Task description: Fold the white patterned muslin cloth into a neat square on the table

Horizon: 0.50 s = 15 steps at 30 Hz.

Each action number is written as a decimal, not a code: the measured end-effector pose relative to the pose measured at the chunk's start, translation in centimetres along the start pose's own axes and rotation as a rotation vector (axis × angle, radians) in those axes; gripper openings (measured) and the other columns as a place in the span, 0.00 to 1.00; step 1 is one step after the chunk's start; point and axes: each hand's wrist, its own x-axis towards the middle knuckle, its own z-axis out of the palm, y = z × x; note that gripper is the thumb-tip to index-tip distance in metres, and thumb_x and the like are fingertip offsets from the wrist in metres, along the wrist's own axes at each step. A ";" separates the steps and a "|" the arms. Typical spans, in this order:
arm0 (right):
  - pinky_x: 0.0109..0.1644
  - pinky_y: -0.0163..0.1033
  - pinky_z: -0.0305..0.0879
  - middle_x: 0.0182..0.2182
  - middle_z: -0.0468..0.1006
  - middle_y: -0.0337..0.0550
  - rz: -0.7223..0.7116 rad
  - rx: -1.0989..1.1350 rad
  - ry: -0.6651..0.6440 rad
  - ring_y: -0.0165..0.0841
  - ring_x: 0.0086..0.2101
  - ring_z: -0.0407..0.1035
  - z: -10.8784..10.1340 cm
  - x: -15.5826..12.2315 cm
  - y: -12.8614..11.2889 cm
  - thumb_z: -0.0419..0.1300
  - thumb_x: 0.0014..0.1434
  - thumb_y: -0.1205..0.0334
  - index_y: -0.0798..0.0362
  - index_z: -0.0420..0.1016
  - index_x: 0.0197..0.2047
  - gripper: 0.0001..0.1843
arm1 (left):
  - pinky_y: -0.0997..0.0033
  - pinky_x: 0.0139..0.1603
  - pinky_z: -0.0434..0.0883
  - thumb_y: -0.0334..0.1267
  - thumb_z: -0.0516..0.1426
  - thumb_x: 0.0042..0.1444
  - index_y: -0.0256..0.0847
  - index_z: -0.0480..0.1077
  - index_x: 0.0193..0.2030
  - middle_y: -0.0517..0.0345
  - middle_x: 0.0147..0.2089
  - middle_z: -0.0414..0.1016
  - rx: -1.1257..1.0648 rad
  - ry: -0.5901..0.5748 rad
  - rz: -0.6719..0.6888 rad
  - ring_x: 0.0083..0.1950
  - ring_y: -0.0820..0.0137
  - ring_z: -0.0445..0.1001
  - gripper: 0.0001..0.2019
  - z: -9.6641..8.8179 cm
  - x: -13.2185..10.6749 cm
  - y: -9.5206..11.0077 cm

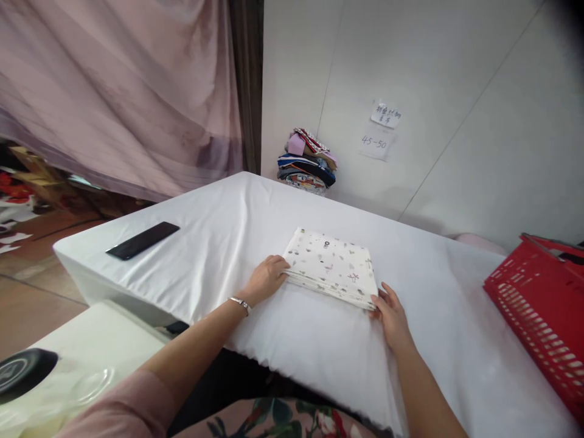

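Observation:
A white cloth point(333, 261) with a small scattered print lies folded in a flat, layered rectangle on the white-covered table point(214, 243). At its near left corner, my left hand point(267, 278) grips the folded edge, with the thumb partly hidden. My right hand point(391, 313) pinches the near right corner between thumb and fingers. The near edge between the hands shows several layers.
A red plastic basket point(538, 304) stands at the right. A black phone point(143, 239) lies on the table's left part. Folded clothes point(306, 163) are stacked beyond the far edge, by the wall. A white surface point(104, 328) with a black round lid point(27, 372) is at lower left.

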 end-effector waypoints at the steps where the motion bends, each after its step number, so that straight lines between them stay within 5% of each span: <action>1: 0.29 0.34 0.67 0.54 0.66 0.43 -0.005 -0.012 0.007 0.31 0.33 0.70 0.1 -0.1 -0.1 0.65 0.46 0.52 0.45 0.58 0.60 0.39 | 0.65 0.45 0.69 0.27 0.52 0.50 0.41 0.69 0.39 0.54 0.42 0.72 0.015 -0.004 -0.005 0.45 0.65 0.69 0.11 -0.1 0.1 0.0; 6: 0.25 0.33 0.63 0.54 0.66 0.43 -0.042 -0.109 0.059 0.22 0.21 0.62 0.6 -0.8 -1.0 0.65 0.46 0.53 0.45 0.60 0.60 0.38 | 0.64 0.44 0.68 0.26 0.50 0.48 0.41 0.66 0.38 0.54 0.39 0.71 0.074 0.024 0.019 0.43 0.65 0.68 0.11 -0.1 0.0 -0.4; 15: 0.26 0.36 0.63 0.51 0.69 0.43 -0.187 -0.374 0.070 0.25 0.22 0.61 1.1 -0.9 -0.7 0.58 0.51 0.51 0.46 0.57 0.62 0.36 | 0.66 0.45 0.70 0.35 0.54 0.52 0.43 0.69 0.41 0.57 0.43 0.72 -0.129 0.017 -0.021 0.44 0.67 0.70 0.09 -0.6 -0.1 -0.8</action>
